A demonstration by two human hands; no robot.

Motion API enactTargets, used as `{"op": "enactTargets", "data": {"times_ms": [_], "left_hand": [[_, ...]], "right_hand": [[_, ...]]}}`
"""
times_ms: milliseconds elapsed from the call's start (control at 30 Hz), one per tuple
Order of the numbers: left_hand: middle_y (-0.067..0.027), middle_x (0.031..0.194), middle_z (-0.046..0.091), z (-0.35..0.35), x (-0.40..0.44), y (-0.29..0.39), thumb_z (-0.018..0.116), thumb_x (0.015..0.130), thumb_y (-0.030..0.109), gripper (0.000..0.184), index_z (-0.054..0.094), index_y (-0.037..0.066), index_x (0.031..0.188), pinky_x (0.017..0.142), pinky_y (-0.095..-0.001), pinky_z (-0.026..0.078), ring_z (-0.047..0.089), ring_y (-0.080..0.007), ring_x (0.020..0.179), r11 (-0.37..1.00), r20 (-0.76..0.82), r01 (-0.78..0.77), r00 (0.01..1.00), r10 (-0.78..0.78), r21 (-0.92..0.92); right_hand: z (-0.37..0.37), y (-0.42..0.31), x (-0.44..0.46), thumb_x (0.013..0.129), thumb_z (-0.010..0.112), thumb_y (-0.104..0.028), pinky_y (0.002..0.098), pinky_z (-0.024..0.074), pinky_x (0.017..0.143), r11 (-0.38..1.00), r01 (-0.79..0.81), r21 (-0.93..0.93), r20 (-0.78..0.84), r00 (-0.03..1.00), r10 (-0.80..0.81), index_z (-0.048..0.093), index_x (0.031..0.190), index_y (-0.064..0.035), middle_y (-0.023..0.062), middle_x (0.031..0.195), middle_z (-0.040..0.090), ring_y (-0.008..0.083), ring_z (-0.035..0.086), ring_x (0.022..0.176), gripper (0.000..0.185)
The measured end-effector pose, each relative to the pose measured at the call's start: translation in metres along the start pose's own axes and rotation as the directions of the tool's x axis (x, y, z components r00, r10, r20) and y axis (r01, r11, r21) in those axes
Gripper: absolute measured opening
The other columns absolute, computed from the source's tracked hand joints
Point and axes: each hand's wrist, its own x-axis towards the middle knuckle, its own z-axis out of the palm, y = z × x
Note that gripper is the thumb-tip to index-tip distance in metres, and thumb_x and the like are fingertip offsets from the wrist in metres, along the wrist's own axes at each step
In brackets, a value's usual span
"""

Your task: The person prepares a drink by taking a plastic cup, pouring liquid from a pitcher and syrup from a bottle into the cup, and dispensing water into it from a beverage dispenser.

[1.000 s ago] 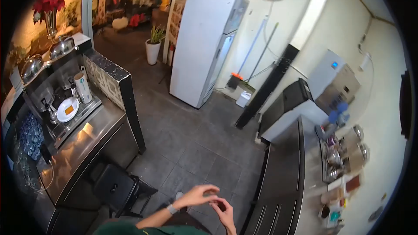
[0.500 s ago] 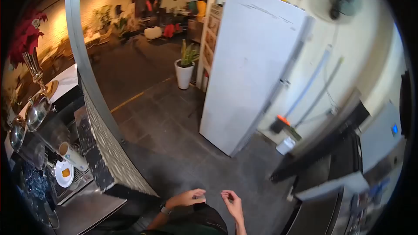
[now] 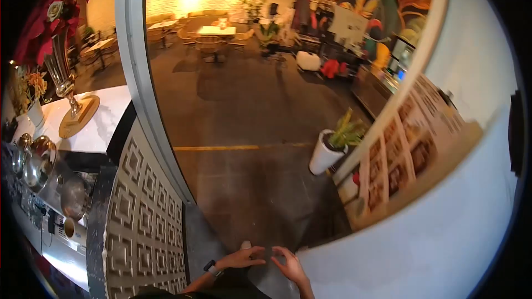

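My left hand (image 3: 244,257) reaches in from the bottom of the view, palm turned inward, with a dark watch (image 3: 210,268) on its wrist. Facing it across a small gap is my right hand (image 3: 290,266), its fingers curved and spread. Neither hand holds or touches anything. Both are in front of my body above the dark tiled floor (image 3: 233,199). The light tip of a shoe (image 3: 246,245) shows just beyond the left hand. Nearest my right hand is the white side of the tall cabinet (image 3: 410,260).
A patterned counter panel (image 3: 144,210) and a grey post (image 3: 133,55) border the opening on the left. A potted plant (image 3: 327,152) stands by the right-hand frame, near a picture board (image 3: 407,149). Tables (image 3: 216,31) and chairs lie beyond.
My view has moved forward and turned right-to-left toward the opening. The white cabinet now fills the lower right, and the dining area looks closer. Both hands stay raised and apart.
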Motion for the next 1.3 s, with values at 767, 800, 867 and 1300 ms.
{"op": "enactTargets", "data": {"times_ms": [767,800,867,1300], "left_hand": [[-0.0203,0.127,0.057,-0.464,0.713,0.179,0.053,0.095,0.050,0.065,0.043,0.000,0.136,0.095,-0.0404,0.046,0.057,-0.0302,0.115,0.981,-0.063,-0.042,0.996,0.055,0.187],[-0.0202,0.126,0.057,-0.483,0.738,0.186,0.053,0.095,0.051,0.066,0.043,0.000,0.136,0.095,-0.0403,0.046,0.057,-0.0304,0.115,0.984,-0.054,-0.045,0.997,0.055,0.172],[-0.0200,0.126,0.057,-0.523,0.791,0.194,0.052,0.095,0.051,0.066,0.043,0.001,0.136,0.095,-0.0401,0.046,0.057,-0.0309,0.115,0.988,-0.025,-0.059,0.998,0.063,0.144],[-0.0224,0.121,0.058,-0.775,1.149,0.235,0.052,0.093,0.052,0.068,0.042,0.001,0.137,0.088,-0.0442,0.045,0.058,-0.0351,0.105,0.923,0.049,0.064,0.995,-0.089,0.379]], "right_hand": [[-0.333,0.122,0.815,0.097,0.058,-0.022,0.0367,0.0495,0.086,0.979,0.144,0.142,0.041,0.988,-0.151,0.057,0.123,-0.0040,0.0130,0.111,0.064,0.0257,0.062,0.100,0.032],[-0.352,0.112,0.850,0.097,0.059,-0.022,0.0365,0.0497,0.086,0.972,0.165,0.167,0.059,0.982,-0.177,0.058,0.123,-0.0041,0.0130,0.110,0.064,0.0253,0.062,0.100,0.032],[-0.383,0.106,0.919,0.097,0.059,-0.023,0.0360,0.0501,0.085,0.955,0.205,0.214,0.082,0.971,-0.226,0.059,0.122,-0.0043,0.0130,0.110,0.065,0.0247,0.063,0.098,0.031],[-0.489,0.192,1.226,0.098,0.054,-0.019,0.0383,0.0497,0.085,0.973,0.043,0.228,0.069,0.996,-0.060,0.059,0.124,-0.0059,0.0161,0.113,0.065,0.0296,0.063,0.102,0.029]]}}
